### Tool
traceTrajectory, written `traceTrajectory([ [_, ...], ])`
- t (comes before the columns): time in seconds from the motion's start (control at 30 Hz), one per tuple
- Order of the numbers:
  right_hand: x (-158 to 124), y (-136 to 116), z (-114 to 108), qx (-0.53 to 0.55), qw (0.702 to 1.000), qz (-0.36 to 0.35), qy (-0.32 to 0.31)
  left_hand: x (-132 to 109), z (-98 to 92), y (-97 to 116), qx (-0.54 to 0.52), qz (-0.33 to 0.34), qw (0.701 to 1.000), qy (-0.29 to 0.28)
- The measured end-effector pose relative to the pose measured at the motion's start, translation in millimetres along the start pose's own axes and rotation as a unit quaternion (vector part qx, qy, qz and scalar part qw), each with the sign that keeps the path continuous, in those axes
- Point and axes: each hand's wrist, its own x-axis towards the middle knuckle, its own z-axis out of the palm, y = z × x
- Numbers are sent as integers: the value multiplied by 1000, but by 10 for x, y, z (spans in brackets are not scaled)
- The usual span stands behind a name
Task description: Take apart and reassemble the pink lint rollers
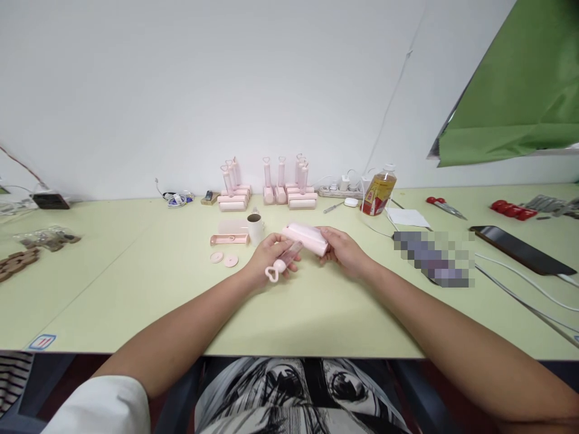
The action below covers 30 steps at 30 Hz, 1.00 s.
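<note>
A pink roller piece (306, 237) is held between both hands above the table. My right hand (340, 248) grips its right end, fingers closed round it. My left hand (270, 258) touches its left end and is closed round a translucent pink handle (287, 256) with a heart-shaped loop pointing down and left. Left of my left hand lie an open pink case part (230, 239), two pink discs (231, 260) and a pale pink cover (232, 226). Beside them stands a white roll (256, 229) with a dark core.
Several finished-looking pink rollers (302, 200) stand by the wall. On the right are a drink bottle (379, 191), a power strip (340, 191), a phone (520, 248), cables and red-handled tools (511, 210). Brown pieces (18, 261) lie far left on the pale green table (149, 265).
</note>
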Motion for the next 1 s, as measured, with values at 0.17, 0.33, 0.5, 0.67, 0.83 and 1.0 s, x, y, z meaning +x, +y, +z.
traceTrajectory([
  [0.17, -28, -56, -7, 24, 999, -36, 2, -70, 33, 124, -15, 23, 999, -40],
  [0.33, -34, -86, -41, 10, 997, -76, -16, -87, 73, 174, -5, 15, 1000, -25],
  [0.5, -20, -99, -45, 24, 997, -80, -5, -24, 30, 200, -12, 22, 998, -52],
  [0.67, -22, -127, -12, 96, 994, -26, 38, -4, 12, 278, 6, 80, 990, -116],
  [0.83, -24, -136, 9, 136, 989, -2, 49, 22, 134, 398, 257, 223, 939, -50],
  [1.0, -75, -221, 4, 165, 985, -38, 14, 259, 220, 880, 364, 301, 881, 1],
])
